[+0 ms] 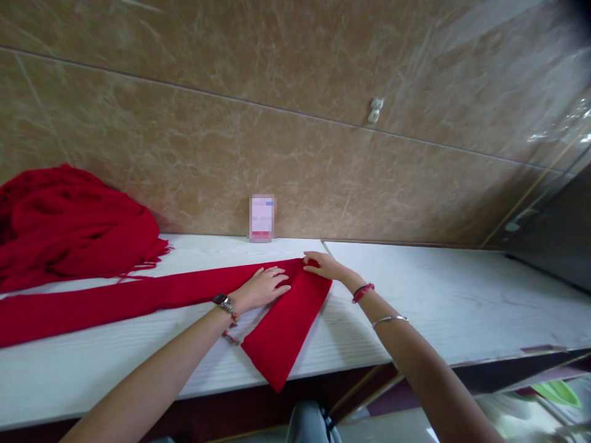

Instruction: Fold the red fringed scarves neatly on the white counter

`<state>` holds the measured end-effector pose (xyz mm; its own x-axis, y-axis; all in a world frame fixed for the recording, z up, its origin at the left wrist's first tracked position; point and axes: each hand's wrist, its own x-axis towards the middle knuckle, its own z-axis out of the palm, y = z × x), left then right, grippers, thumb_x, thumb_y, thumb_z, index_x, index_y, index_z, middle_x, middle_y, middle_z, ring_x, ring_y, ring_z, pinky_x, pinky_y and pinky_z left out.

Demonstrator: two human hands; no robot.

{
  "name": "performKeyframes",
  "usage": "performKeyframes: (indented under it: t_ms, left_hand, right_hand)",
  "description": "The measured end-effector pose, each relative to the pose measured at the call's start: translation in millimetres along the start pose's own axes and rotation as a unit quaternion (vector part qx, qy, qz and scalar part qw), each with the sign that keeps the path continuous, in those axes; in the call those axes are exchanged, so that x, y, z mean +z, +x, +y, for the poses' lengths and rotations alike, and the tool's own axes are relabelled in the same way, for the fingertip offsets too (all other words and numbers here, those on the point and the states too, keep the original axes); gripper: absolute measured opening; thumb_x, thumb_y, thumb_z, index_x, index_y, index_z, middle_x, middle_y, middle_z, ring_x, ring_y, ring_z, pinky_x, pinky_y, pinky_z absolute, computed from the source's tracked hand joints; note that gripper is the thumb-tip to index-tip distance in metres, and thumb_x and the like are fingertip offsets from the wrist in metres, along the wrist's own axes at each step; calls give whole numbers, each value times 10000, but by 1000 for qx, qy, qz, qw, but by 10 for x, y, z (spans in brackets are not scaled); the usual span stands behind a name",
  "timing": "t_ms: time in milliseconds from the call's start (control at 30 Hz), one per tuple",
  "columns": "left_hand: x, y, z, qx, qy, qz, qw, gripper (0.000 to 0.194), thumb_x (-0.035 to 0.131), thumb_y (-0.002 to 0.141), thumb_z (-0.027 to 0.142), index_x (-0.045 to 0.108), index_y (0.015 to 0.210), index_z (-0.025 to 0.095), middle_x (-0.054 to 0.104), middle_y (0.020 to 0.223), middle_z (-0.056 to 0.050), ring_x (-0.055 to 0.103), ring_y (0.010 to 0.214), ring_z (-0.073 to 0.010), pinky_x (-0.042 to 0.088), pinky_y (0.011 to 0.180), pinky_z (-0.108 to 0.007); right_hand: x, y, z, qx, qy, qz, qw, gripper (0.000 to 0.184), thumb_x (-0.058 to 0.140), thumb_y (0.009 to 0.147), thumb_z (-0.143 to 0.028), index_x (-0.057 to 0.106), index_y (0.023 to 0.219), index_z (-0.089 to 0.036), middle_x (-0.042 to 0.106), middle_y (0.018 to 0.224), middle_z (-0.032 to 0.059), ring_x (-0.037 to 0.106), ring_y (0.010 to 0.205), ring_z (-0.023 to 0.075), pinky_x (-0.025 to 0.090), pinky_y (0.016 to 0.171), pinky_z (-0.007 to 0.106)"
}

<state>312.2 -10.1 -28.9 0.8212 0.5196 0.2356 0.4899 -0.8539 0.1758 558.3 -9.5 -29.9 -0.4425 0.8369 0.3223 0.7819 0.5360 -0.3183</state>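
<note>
A long red scarf (115, 306), folded into a flat band, stretches along the white tabletop from the left edge of the view. Its right end turns over diagonally, and the flap (287, 335) points down toward me, its tip slightly past the table's front edge. My left hand (264, 288) lies palm down on the scarf just left of the fold, fingers spread. At the fold's upper corner, my right hand (322, 266) pinches the cloth between thumb and fingers.
A heap of red fringed cloth (74, 227) sits at the back left against the marbled wall (207, 141). A small blurred card or phone (261, 218) leans on that wall. A white cat-shaped hook (375, 110) is fixed higher up. The white tabletop (415, 301) extends right to a dark panel (554, 227).
</note>
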Motion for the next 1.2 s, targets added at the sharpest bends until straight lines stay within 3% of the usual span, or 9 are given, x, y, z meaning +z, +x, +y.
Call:
performKeyframes:
  t_ms: [100, 200, 433, 567, 700, 900, 1000, 1100, 1200]
  left_hand:
    - [18, -46, 34, -2, -29, 12, 1000, 431, 278, 915, 414, 631, 1006, 185, 564, 1149, -73, 475, 1093, -185, 334, 958, -334]
    - [-9, -78, 88, -14, -65, 12, 998, 421, 391, 859, 484, 660, 888, 161, 575, 1077, -80, 519, 1000, -187, 374, 918, -310]
    - [-136, -106, 74, -64, -159, -69, 983, 287, 589, 730, 444, 620, 631, 176, 543, 1141, -70, 537, 995, -195, 436, 857, -305]
    - [-164, -150, 130, -98, -115, -134, 979, 320, 604, 716, 479, 607, 599, 181, 337, 1399, -53, 286, 1273, -299, 230, 1019, -506]
    - [-155, -173, 218, -101, -107, -184, 972, 356, 574, 734, 506, 605, 592, 181, 163, 1473, -1, 55, 1333, -357, 101, 993, -630]
    - [-154, -160, 236, -123, -88, -177, 973, 343, 642, 685, 483, 595, 565, 165, 131, 1478, 3, 17, 1328, -380, 53, 992, -639]
    - [-136, -162, 213, -129, -80, -173, 973, 340, 642, 687, 484, 583, 589, 164, 173, 1469, -19, 48, 1330, -367, 72, 1002, -622]
    - [-139, -193, 216, -122, -67, -118, 983, 342, 641, 680, 501, 570, 664, 167, 268, 1438, -71, 136, 1322, -356, 156, 1014, -581]
    - [-182, -237, 293, -85, -40, -49, 994, 310, 668, 678, 444, 564, 766, 166, 333, 1403, -107, 173, 1322, -315, 232, 1035, -485]
  right_hand:
    - [-133, 70, -13, -35, 35, -10, 999, 162, 571, 774, -338, 571, 778, -176, 632, 868, 66, 578, 886, 193, 441, 807, 324]
    - [-180, 107, -45, -52, 53, -15, 997, 208, 556, 781, -381, 573, 773, -174, 615, 776, 42, 560, 740, 160, 446, 716, 288]
    - [-28, 75, -6, -73, 36, -61, 995, 291, 353, 890, -356, 581, 852, -179, 625, 824, 58, 548, 766, 160, 428, 736, 295]
    - [21, 50, 41, -82, -12, -37, 996, 327, 322, 900, -352, 581, 796, -182, 615, 782, 68, 513, 770, 180, 401, 784, 336]
    - [47, 31, 55, -83, -31, -21, 996, 309, 313, 905, -331, 561, 801, -178, 592, 782, 67, 489, 782, 186, 385, 806, 351]
    - [117, 45, 60, -51, -102, -50, 992, 355, 285, 916, -281, 567, 734, -166, 522, 700, 63, 472, 722, 170, 402, 715, 297]
    - [46, 102, 30, -57, -149, -46, 986, 280, 368, 889, -265, 604, 788, -153, 538, 751, 75, 493, 718, 163, 406, 720, 293]
    - [-76, 136, -81, -70, -161, -25, 984, 219, 443, 856, -259, 610, 950, -152, 577, 863, 96, 521, 839, 189, 413, 779, 317]
    - [-86, 79, -272, -42, -159, 20, 986, 315, 440, 862, -303, 542, 1125, -162, 576, 1062, 118, 488, 1027, 223, 398, 869, 367]
